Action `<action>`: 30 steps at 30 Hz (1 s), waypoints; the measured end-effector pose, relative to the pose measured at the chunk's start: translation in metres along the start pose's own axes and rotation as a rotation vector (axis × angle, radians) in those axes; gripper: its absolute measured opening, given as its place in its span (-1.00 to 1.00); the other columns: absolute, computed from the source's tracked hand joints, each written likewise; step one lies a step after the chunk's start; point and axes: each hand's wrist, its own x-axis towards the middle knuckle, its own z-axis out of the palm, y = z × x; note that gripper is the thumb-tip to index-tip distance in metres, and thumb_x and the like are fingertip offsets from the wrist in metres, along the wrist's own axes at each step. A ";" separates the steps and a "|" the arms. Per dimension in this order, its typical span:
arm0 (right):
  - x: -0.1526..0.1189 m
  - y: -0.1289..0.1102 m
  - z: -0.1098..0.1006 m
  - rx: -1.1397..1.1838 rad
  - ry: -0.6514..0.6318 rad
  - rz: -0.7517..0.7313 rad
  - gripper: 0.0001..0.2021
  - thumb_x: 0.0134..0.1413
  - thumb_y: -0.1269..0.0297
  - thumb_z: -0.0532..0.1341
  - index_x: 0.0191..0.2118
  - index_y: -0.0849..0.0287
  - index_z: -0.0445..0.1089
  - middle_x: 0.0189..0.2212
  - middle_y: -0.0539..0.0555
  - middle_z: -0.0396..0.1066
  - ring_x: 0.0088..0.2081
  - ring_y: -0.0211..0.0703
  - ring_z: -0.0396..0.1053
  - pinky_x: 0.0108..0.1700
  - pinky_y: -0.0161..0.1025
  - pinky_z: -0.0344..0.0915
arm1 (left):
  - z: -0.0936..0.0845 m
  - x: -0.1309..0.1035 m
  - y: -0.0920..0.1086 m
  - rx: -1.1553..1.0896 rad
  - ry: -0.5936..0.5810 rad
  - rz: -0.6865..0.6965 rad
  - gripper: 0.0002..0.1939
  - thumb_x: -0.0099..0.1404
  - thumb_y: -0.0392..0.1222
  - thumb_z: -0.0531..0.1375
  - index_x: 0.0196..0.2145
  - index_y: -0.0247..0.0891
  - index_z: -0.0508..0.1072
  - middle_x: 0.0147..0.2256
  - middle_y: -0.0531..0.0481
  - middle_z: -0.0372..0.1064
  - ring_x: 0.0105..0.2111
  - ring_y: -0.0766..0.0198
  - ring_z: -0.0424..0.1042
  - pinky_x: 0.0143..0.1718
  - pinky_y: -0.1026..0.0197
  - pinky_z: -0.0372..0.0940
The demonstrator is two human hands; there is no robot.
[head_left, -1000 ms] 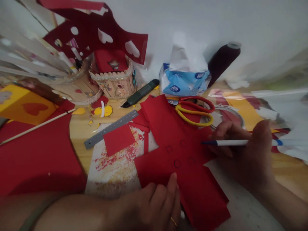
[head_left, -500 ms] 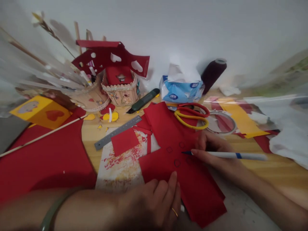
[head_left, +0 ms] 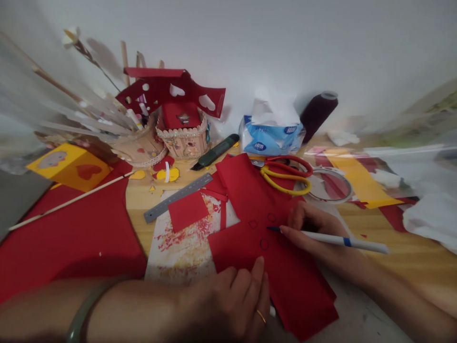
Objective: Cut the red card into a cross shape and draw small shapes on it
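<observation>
A red cross-shaped piece of cardstock [head_left: 243, 243] lies under both hands, with several small dark round outlines drawn near its middle. My right hand [head_left: 317, 233] is closed around a white marker [head_left: 323, 238] with a blue band. Its dark tip is over the card beside the outlines; contact cannot be made out. My left hand [head_left: 235, 300] lies on the card's lower left part, fingers curled together and the index fingertip touching the card. A small white end [head_left: 272, 311] shows beside its fingers; whatever sits in the palm is hidden.
Behind the card are scissors [head_left: 289, 174], a tape roll [head_left: 348, 190], a tissue pack [head_left: 271, 136] and a dark thread spool [head_left: 317, 116]. Leftward lie a steel ruler [head_left: 178, 196], a box cutter [head_left: 216, 151], a yellow box [head_left: 71, 166] and a decorated basket [head_left: 185, 140].
The whole view has shifted slightly, moving things right and down. The marker's rear end has dipped, and its tip sits a little farther left on the card. My left hand keeps its place there.
</observation>
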 end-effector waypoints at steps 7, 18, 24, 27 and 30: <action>0.000 0.002 0.001 -0.031 -0.006 0.023 -0.68 0.26 0.13 0.25 -0.45 0.08 0.17 -0.53 -0.09 0.26 -0.49 -0.24 0.13 -0.51 -0.29 0.05 | 0.000 0.000 0.001 0.005 0.012 -0.012 -0.67 0.38 -0.38 0.00 -0.16 -0.43 0.57 -0.17 -0.30 0.59 -0.53 0.31 0.46 -0.62 0.32 0.27; 0.000 -0.006 0.002 -0.050 -0.034 0.033 -0.68 0.19 0.16 0.26 -0.51 0.09 0.19 -0.55 -0.06 0.27 -0.52 -0.25 0.15 -0.54 -0.31 0.07 | 0.001 0.001 -0.001 0.000 0.023 -0.017 -0.54 0.39 -0.44 -0.13 -0.18 -0.41 0.58 -0.19 -0.26 0.60 -0.53 0.30 0.49 -0.63 0.32 0.29; 0.001 -0.005 0.000 -0.079 -0.051 0.049 -0.68 0.18 0.18 0.25 -0.52 0.09 0.17 -0.56 -0.07 0.26 -0.52 -0.25 0.15 -0.54 -0.31 0.06 | 0.000 0.002 -0.002 0.007 0.040 -0.016 -0.57 0.39 -0.44 -0.10 -0.20 -0.40 0.59 -0.20 -0.25 0.60 -0.55 0.30 0.48 -0.65 0.33 0.25; -0.001 0.000 -0.002 -0.067 -0.051 0.035 -0.69 0.19 0.20 0.25 -0.50 0.08 0.15 -0.57 -0.09 0.23 -0.53 -0.26 0.12 -0.55 -0.32 0.04 | 0.001 0.002 -0.001 0.000 0.042 -0.019 -0.61 0.36 -0.45 -0.06 -0.21 -0.41 0.59 -0.21 -0.28 0.59 -0.57 0.30 0.45 -0.66 0.32 0.23; 0.000 0.004 -0.003 -0.058 0.001 -0.008 -0.67 0.19 0.23 0.26 -0.51 0.09 0.13 -0.58 -0.10 0.21 -0.54 -0.26 0.10 -0.55 -0.31 0.02 | 0.001 0.002 -0.001 -0.005 0.052 -0.018 -0.60 0.36 -0.45 -0.07 -0.21 -0.42 0.58 -0.21 -0.29 0.59 -0.59 0.30 0.43 -0.67 0.32 0.22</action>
